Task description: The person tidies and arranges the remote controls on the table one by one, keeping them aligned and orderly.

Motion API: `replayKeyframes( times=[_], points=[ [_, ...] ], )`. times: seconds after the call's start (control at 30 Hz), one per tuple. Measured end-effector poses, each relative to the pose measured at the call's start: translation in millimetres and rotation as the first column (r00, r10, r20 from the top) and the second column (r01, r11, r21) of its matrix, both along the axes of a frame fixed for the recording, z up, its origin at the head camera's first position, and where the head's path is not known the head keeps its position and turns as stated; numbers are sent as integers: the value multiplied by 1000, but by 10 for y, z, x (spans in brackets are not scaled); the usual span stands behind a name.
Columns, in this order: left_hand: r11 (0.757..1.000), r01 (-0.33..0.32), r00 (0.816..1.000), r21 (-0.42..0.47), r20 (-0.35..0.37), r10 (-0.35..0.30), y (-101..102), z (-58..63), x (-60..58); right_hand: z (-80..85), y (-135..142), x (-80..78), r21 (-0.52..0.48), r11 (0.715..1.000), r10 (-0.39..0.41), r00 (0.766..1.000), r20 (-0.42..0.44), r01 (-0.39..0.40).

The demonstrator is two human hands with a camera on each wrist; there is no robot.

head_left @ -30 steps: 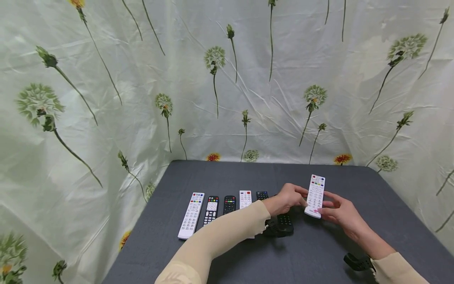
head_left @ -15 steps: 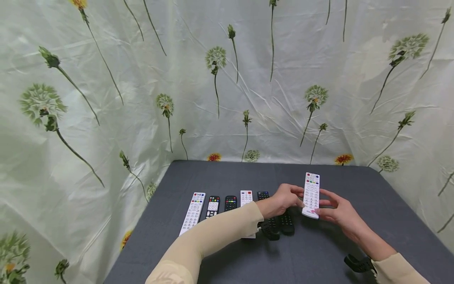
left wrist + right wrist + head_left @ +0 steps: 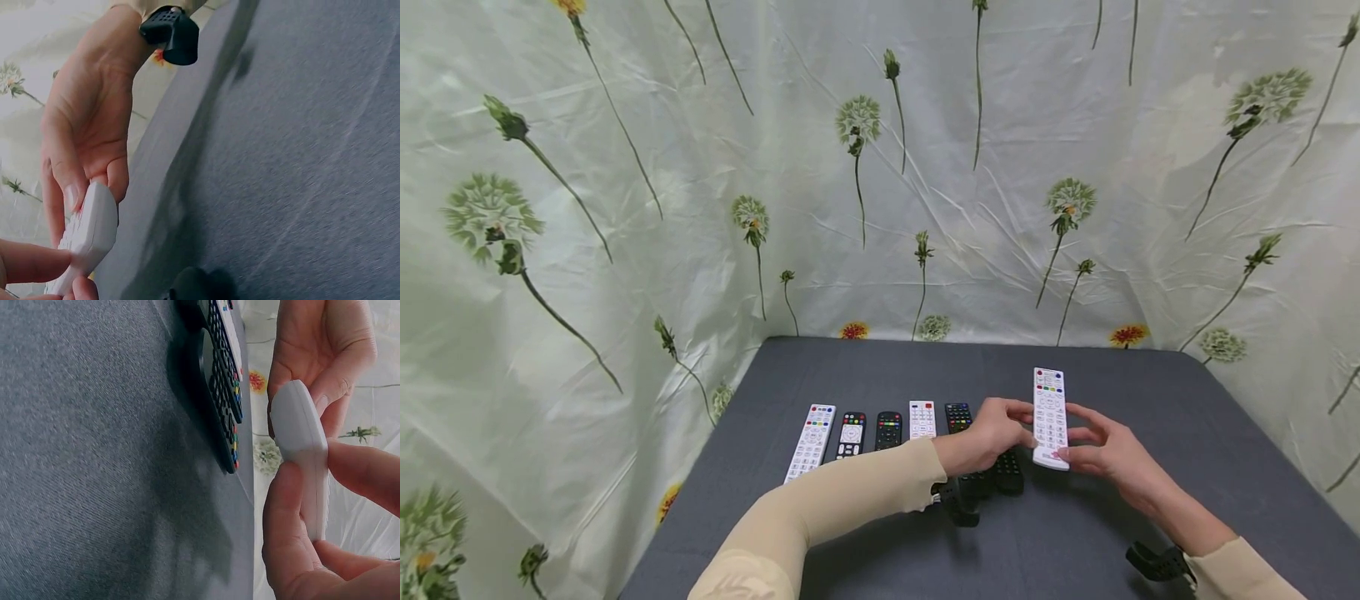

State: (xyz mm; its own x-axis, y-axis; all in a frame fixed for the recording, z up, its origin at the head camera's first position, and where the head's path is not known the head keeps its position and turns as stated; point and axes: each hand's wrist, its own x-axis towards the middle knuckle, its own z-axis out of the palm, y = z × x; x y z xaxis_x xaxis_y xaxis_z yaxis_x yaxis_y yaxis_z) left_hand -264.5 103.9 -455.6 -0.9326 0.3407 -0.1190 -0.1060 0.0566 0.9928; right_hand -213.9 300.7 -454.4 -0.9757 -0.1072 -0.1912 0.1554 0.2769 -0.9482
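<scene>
A white remote control (image 3: 1049,418) with coloured buttons near its top is held up over the dark table between both hands. On its left edge the fingers and thumb of my left hand (image 3: 997,429) pinch it. My right hand (image 3: 1108,457) grips the opposite edge, thumb low on the front. Seen from the left wrist, the remote (image 3: 97,228) shows its pale end and side, with the right hand (image 3: 94,119) above it. In the right wrist view the smooth back of the remote (image 3: 300,428) lies between the fingers of both hands.
To the left lies a row: a white remote (image 3: 809,442), two black ones (image 3: 851,435) (image 3: 889,429) and another white one (image 3: 922,419). More black remotes (image 3: 958,417) lie partly under my left arm. A flowered curtain (image 3: 887,208) hangs behind the grey-black table (image 3: 865,371).
Both hands have carried the white remote a little to the left, and it stands more upright. My left forearm has moved left too, covering more of the row.
</scene>
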Motion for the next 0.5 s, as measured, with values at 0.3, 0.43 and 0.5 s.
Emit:
replayKeyframes(
  times=[0.3, 0.43, 0.5],
  points=[
    [999, -26, 999, 36, 37, 25, -68, -6, 126, -25, -39, 50, -1, 1000, 21, 999, 24, -21],
    [997, -37, 997, 62, 68, 33, -81, -18, 205, -58, -29, 72, -3, 999, 37, 999, 32, -37],
    [997, -40, 996, 72, 85, 34, -82, -21, 251, -84, -19, 82, -4, 999, 47, 998, 38, -47]
  ],
)
